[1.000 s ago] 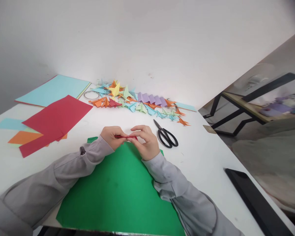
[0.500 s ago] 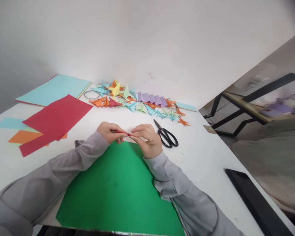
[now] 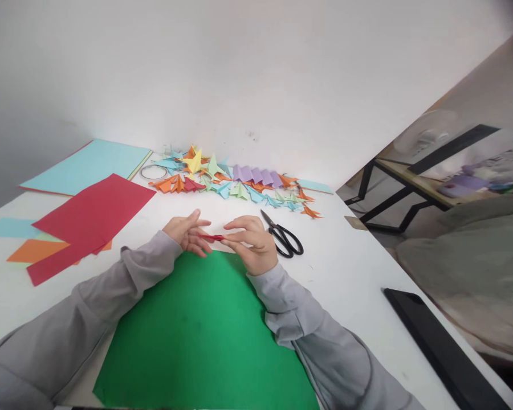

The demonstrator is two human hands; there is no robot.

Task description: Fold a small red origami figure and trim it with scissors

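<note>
Between my hands is a small, narrow piece of folded red paper [image 3: 214, 237], above the far edge of a green sheet [image 3: 200, 330]. My right hand [image 3: 254, 245] pinches its right end between thumb and fingers. My left hand [image 3: 188, 233] has its thumb raised and its fingers spread, and the paper's left end lies against those fingers. Black-handled scissors [image 3: 285, 239] lie just right of my right hand. Folded paper shapes in several colours [image 3: 239, 191] are strung out along the wall beyond my hands.
Red sheets [image 3: 96, 208] overlap orange and blue strips at the left, with a light blue sheet [image 3: 89, 165] behind. A wire ring [image 3: 153, 172] lies near the wall. A black flat object [image 3: 440, 341] rests along the right table edge.
My left hand has opened from its pinch on the red paper, thumb lifted and fingers spread. My right hand still pinches it. The whole view has shifted slightly.
</note>
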